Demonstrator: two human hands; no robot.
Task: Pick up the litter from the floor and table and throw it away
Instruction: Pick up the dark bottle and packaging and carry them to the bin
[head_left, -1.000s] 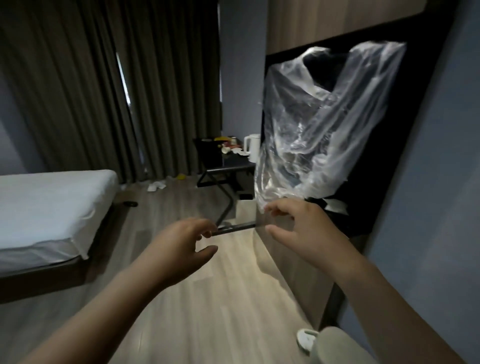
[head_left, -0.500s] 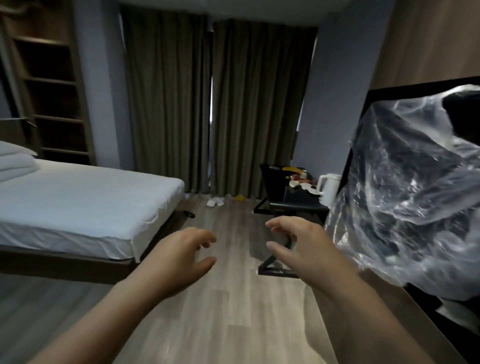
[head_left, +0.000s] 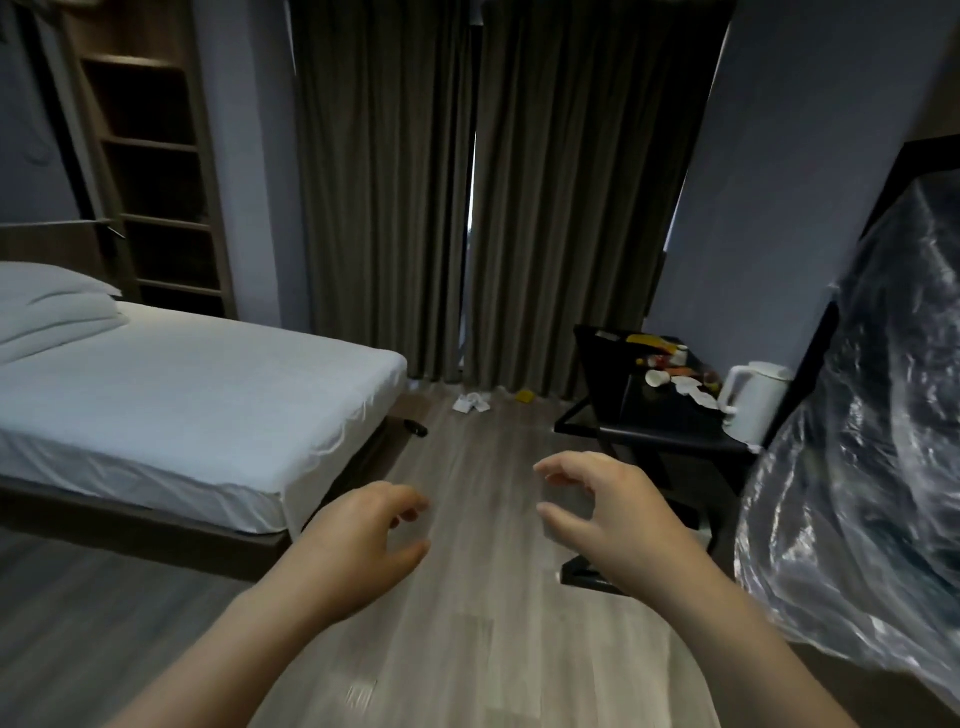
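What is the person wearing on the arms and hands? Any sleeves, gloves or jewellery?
Nothing visible: the left hand and right hand are bare, without gloves, rings or a watch, and the forearms show no sleeves.

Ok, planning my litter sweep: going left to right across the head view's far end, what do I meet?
Bed → white crumpled paper → yellow scrap → black table with litter → white kettle → clear plastic bag.

A: Hands?
B: Left hand, right hand raised over floor; fingers loosely curled, holding nothing.
A: Litter?
B: White paper on floor by curtains. Scraps on black counter beside kettle.
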